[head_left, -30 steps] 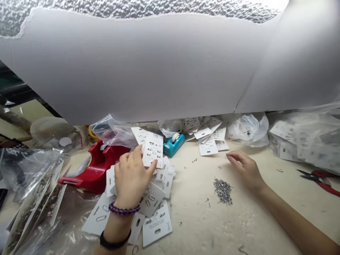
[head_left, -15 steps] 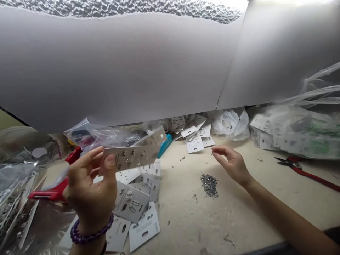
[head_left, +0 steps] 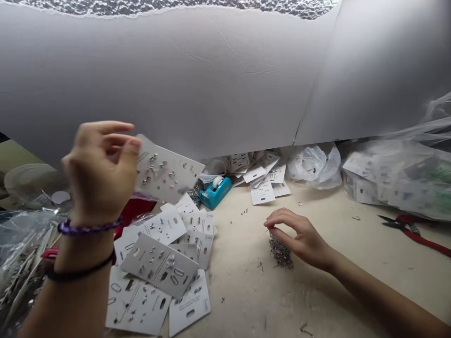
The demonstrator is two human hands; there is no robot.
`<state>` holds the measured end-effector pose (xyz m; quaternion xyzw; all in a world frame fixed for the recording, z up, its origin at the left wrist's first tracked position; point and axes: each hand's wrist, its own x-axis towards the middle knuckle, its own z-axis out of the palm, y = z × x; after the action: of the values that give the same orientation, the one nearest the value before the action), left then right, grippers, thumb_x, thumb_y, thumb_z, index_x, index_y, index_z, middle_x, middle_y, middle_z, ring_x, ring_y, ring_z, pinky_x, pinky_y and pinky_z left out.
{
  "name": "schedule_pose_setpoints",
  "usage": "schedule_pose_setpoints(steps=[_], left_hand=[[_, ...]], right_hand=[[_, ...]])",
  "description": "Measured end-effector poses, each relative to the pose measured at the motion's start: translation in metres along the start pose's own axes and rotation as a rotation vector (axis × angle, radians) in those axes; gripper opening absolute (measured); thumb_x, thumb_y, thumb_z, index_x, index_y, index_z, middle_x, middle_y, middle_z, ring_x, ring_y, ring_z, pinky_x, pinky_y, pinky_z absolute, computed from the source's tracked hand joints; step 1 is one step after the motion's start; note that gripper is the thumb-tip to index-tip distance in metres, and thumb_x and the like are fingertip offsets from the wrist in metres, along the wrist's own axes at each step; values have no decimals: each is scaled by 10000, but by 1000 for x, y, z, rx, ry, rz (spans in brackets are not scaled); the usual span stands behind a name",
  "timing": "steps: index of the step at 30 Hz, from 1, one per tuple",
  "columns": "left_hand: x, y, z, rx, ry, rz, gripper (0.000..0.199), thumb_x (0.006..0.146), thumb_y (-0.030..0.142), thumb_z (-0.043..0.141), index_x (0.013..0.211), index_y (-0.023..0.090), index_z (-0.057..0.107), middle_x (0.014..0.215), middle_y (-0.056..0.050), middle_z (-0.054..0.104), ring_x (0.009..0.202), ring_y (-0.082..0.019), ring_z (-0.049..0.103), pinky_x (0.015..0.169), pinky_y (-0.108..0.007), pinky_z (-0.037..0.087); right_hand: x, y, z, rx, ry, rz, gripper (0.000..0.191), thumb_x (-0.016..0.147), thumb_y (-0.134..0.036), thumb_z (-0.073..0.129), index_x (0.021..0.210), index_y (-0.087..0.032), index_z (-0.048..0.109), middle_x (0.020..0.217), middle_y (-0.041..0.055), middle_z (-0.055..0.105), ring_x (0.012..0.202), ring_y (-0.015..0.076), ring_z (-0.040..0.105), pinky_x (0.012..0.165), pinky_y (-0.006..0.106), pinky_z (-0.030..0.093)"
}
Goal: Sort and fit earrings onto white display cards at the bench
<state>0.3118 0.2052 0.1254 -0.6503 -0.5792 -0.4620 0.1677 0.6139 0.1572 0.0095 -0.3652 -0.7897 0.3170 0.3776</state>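
Observation:
My left hand is raised and slightly blurred, pinching the edge of a white card of small metal earrings between thumb and fingers. More printed white cards lie overlapping in a loose heap below it. My right hand hovers with curved fingers just over a small pile of silvery metal pieces on the cream table top. Its fingers partly hide the pile, and I cannot tell whether they touch it.
A teal tape dispenser and more cards stand at the back, beside clear plastic bags. Red-handled snips lie at right. A red object is partly hidden at left. A large white sheet hangs overhead.
My left hand has lifted the card higher and further left, turning it. My right hand has moved down and left, from beside the metal pile to directly over it.

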Motion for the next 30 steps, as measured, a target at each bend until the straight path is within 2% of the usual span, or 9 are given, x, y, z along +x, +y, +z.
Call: schedule_pose_setpoints(steps=[2, 3, 10, 14, 17, 21, 24, 28, 30], left_hand=[[7, -8, 1, -42, -189, 26, 287, 805, 301, 519, 1019, 124, 591, 852, 4, 613, 755, -104, 567, 753, -284, 458], [8, -12, 2, -80, -233, -9, 292, 800, 296, 525, 1024, 121, 591, 831, 6, 614, 759, -105, 565, 751, -285, 459], [3, -13, 6, -487, -335, -505, 312, 765, 229, 574, 1051, 106, 548, 753, -19, 585, 622, -97, 526, 522, -214, 436], [1, -6, 3, -629, -281, -625, 249, 775, 167, 556, 1018, 115, 548, 685, 5, 542, 564, -56, 476, 491, -173, 398], [-9, -3, 0, -645, -289, -581, 252, 777, 186, 559, 1023, 132, 543, 743, -10, 569, 626, -76, 512, 541, -195, 439], [-24, 6, 1, -601, -444, -397, 306, 762, 263, 576, 1043, 146, 541, 913, -62, 601, 808, -154, 569, 685, -282, 496], [-30, 17, 10, -629, -526, -353, 315, 777, 266, 526, 1067, 143, 532, 977, -81, 591, 876, -176, 564, 734, -311, 495], [-32, 33, 23, -658, -582, -322, 319, 760, 210, 481, 1064, 139, 543, 1019, -82, 576, 924, -176, 540, 770, -307, 469], [-33, 40, 29, -702, -604, -333, 290, 734, 173, 460, 1002, 143, 569, 893, -57, 587, 802, -154, 544, 704, -290, 467]], right_hand=[[-2, 0, 2, 3, -19, 12, 129, 823, -173, 490, 907, -201, 584, 853, 38, 606, 834, 148, 561, 729, 306, 475], [-3, 0, 2, 3, -33, 15, 128, 823, -171, 489, 903, -202, 584, 851, 37, 606, 831, 147, 561, 727, 302, 473], [6, -13, 3, 62, -122, 77, 135, 826, -198, 478, 896, -205, 594, 865, 42, 606, 834, 149, 564, 735, 302, 475], [37, -22, 15, 196, -179, 124, 185, 816, -226, 490, 975, -211, 583, 930, 41, 603, 869, 141, 567, 763, 312, 483], [54, -26, 25, 366, -145, 206, 217, 806, -275, 516, 1000, -203, 579, 936, 49, 602, 835, 135, 575, 739, 317, 496], [56, -27, 31, 552, -100, 267, 146, 777, -286, 568, 875, -196, 629, 849, 29, 613, 769, 113, 575, 729, 301, 494], [51, -26, 30, 692, -51, 293, 95, 754, -274, 601, 801, -198, 633, 815, 11, 601, 764, 97, 567, 738, 280, 493], [40, -24, 25, 805, -85, 337, 95, 749, -286, 613, 777, -197, 631, 1078, 43, 573, 951, 133, 554, 850, 334, 463], [32, -22, 24, 864, -119, 349, 90, 749, -283, 616, 763, -194, 622, 1182, 49, 534, 1062, 163, 517, 911, 379, 429]])
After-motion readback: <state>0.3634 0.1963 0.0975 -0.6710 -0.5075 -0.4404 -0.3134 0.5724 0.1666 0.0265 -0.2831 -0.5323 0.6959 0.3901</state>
